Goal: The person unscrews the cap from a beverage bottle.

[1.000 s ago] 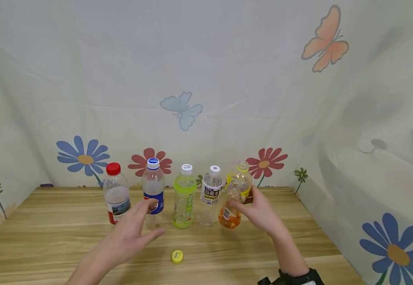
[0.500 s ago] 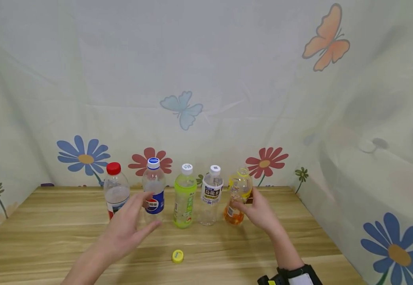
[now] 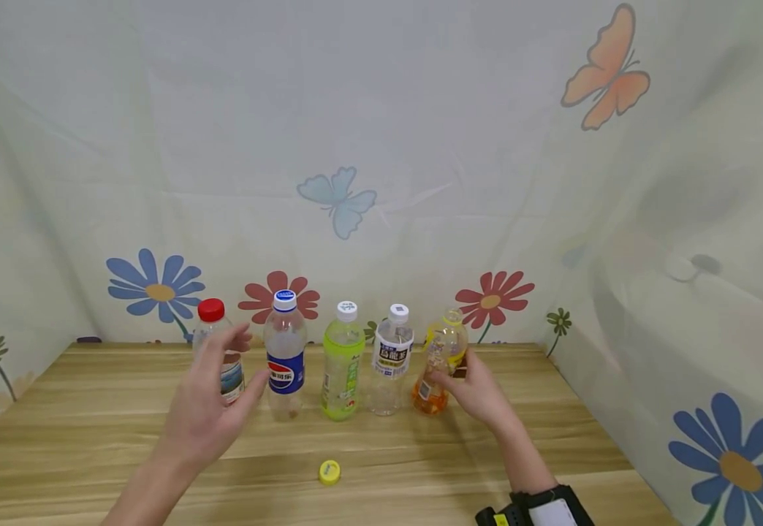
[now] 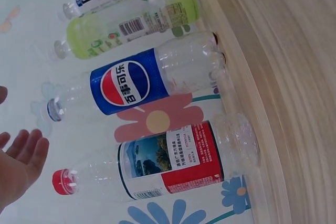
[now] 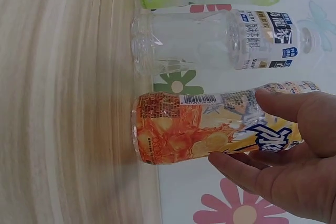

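Right hand [image 3: 483, 391]: clamped round slightly tilted, uncapped orange-and-yellow bottle [image 5: 202, 124]; should be levelled before release.
Left hand [image 3: 204, 409]: thumb and fingers apart, nothing held.
Yellow cap [image 3: 329, 472]: seen on worktop [image 3: 421, 482].

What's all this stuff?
Red-capped clear plastic bottle: 1, clear, leftmost
Blue-labelled clear plastic bottle: 1, clear, second
Green-wrapped plastic bottle: 1, green, third
White-labelled clear plastic bottle: 1, clear, fourth
Orange-wrapped plastic bottle: 1, orange, rightmost
Round yellow cap: 1, yellow, in front
Wooden table: 1, brown, underneath
Flowery sheeting: count unclear, pale, behind
Black wristband: 1, black, right wrist
Left hand: 1, near leftmost bottle
Right hand: 1, holding rightmost bottle
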